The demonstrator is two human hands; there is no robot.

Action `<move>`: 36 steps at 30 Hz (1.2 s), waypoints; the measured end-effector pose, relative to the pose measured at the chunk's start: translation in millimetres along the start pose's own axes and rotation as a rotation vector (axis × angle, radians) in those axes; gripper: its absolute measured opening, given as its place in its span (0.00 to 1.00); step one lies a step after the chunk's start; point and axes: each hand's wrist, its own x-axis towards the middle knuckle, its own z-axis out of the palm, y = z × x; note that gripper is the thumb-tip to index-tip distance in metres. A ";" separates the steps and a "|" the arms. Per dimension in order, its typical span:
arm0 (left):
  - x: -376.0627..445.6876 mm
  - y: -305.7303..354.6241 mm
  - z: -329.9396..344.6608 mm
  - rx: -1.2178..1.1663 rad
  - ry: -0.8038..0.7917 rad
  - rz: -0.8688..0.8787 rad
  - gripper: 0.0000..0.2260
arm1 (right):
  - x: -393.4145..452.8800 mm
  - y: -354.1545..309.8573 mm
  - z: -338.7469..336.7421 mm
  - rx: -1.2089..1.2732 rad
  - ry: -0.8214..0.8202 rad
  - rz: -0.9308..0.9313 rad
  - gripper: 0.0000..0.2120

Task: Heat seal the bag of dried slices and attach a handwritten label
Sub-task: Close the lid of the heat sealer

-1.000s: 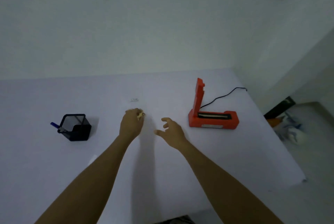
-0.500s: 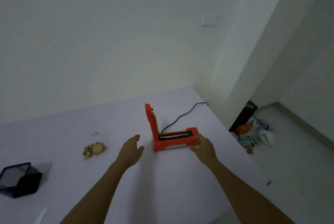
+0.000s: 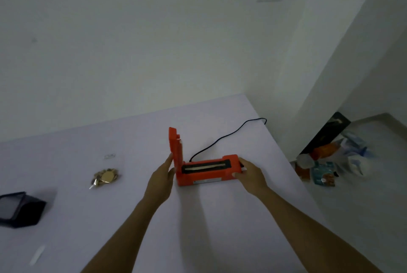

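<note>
Heat sealer (image 3: 204, 177), boxy orange plastic, lid upright: left hand (image 3: 160, 179) flat against hinged end, right hand (image 3: 251, 173) gripping opposite end.

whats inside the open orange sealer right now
Inside the sealer, only a black bed with a pale strip shows; the bag is not in it. The raised lid stands too oblique to show its inner face.

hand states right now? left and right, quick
Left hand: open, straight fingers touching the hinge end of the heat sealer.
Right hand: closed, gripping the heat sealer's other end.
</note>
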 end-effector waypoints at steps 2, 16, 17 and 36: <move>3.1 7.7 3.0 0.009 0.019 0.004 0.21 | 5.3 3.3 -2.0 0.024 -0.002 -0.018 0.24; 31.3 11.9 29.4 -0.128 0.156 -0.093 0.12 | 18.8 19.9 -5.9 0.202 -0.019 -0.003 0.27; 32.7 10.3 31.3 -0.145 0.162 -0.117 0.11 | 19.6 21.4 -5.4 0.207 -0.020 0.000 0.27; 36.6 -2.5 52.8 -0.384 0.136 -0.338 0.21 | 28.6 33.9 6.1 0.213 0.050 -0.015 0.24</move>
